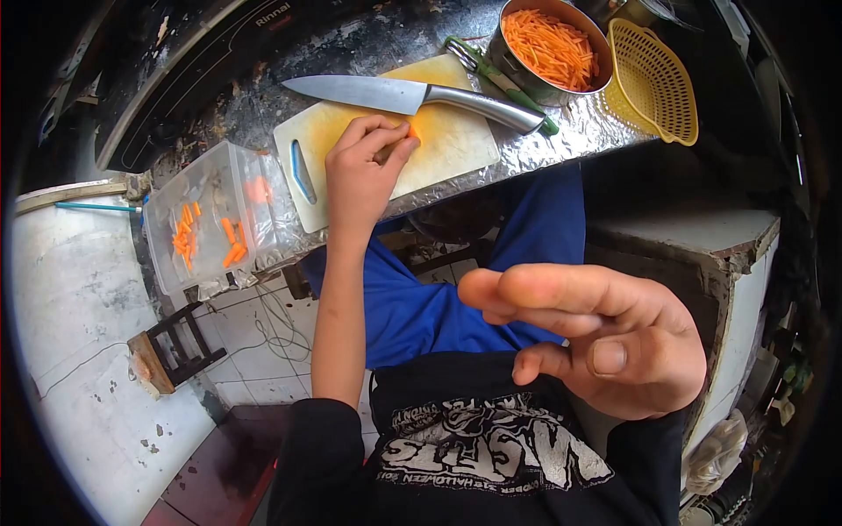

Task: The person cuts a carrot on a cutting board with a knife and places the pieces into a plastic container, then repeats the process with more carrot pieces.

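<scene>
Orange carrot stub (411, 132) pinched by left hand (364, 171), its axis hidden, right hand (614, 346) loosely open

The brand name "Rinnai" (273, 15) stands in white letters on the dark stove (175, 79) at the far left end of the desk. The person's black shirt (491, 456) carries a white print. Its large stylised letters look like "MISFITS" but cannot be read for sure, and a small line beside them includes the word "HALLOWEEN". No other writing is legible.
</scene>
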Demonstrator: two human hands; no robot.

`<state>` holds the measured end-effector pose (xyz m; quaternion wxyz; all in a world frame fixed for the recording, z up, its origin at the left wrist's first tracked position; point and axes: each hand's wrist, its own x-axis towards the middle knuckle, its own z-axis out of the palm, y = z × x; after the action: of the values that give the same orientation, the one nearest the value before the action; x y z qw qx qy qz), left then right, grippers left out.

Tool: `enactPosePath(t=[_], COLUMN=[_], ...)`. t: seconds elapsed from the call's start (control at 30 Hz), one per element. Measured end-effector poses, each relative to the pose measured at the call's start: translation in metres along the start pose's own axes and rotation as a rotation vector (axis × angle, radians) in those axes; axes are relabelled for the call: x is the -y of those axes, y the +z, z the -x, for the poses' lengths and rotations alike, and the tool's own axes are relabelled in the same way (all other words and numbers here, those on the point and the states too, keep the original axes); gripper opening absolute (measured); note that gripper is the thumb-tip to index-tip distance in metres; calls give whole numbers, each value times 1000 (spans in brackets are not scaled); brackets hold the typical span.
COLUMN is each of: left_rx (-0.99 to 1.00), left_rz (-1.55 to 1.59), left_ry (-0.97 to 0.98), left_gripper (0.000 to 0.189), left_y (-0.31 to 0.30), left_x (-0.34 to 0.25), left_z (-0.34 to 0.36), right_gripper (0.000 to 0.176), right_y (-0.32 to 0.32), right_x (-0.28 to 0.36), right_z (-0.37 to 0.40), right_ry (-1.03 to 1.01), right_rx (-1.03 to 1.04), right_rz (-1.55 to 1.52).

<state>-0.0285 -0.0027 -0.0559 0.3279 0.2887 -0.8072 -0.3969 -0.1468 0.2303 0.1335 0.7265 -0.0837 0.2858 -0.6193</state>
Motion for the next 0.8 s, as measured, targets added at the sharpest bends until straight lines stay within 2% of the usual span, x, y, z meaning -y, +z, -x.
enactPosePath(t=[0.53,0.63,0.7,0.73,0.8], left_rx=[-14,-15,-20,-22,-16], left_rz=[-2,-4,37,32,51], left_ry=[9,10,3,2,-10], left_gripper=[19,19,18,18,22], left_y=[1,2,2,2,2], left_x=[0,2,3,3,4], left_z=[0,1,1,0,1], right_gripper=[63,55,46,42,38], right_y=[-1,2,5,0,9], right_x=[-3,-2,7,-5,-11], right_z=[0,3,9,2,0], right_ry=[-4,-40,-4,-235,-467], right_rx=[1,-38,14,160,266], right_rz=[-3,-27,277,267,292])
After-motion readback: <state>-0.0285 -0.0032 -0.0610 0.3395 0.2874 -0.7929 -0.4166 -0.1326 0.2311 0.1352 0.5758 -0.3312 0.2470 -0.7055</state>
